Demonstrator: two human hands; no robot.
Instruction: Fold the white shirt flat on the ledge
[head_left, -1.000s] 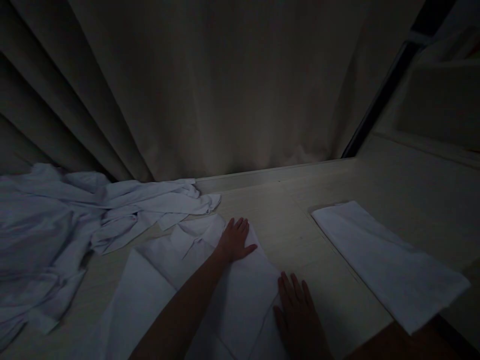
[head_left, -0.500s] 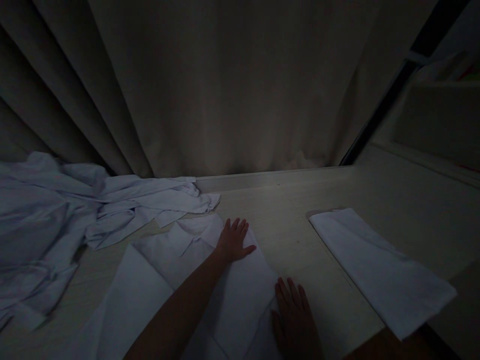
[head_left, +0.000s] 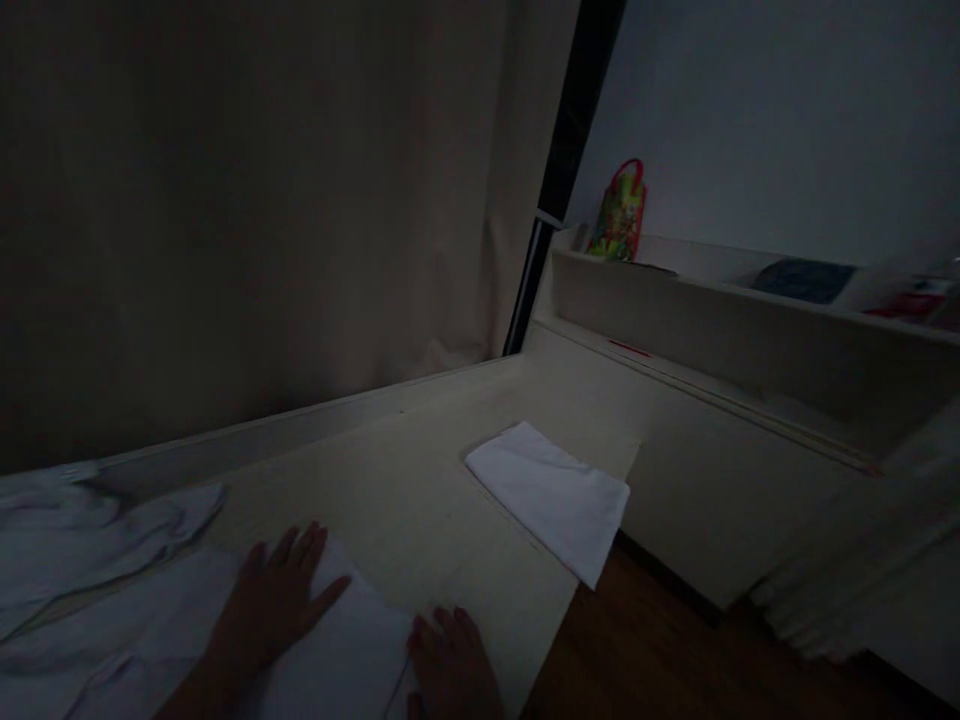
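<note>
dim frame, detail poor. right hand (head_left: 454, 668) at the bottom edge, wrist cut off, grip released, fingers flat at the edge of the white shirt (head_left: 330, 660). left hand (head_left: 277, 600) just left of it, palm down on the same shirt, grip released and fingers spread, forearm running out of frame. shirt lies flat on the pale worktop (head_left: 420, 500), its lower part cut off. crumpled white clothes (head_left: 90, 540) at far left, partly out of view. folded white cloth (head_left: 551, 495) further right, well apart from the hands, one corner hanging over the worktop edge. curtain (head_left: 262, 220) behind. colourful bag (head_left: 619, 215) on the shelf (head_left: 712, 285); print unreadable. other shelf items blurred.
</note>
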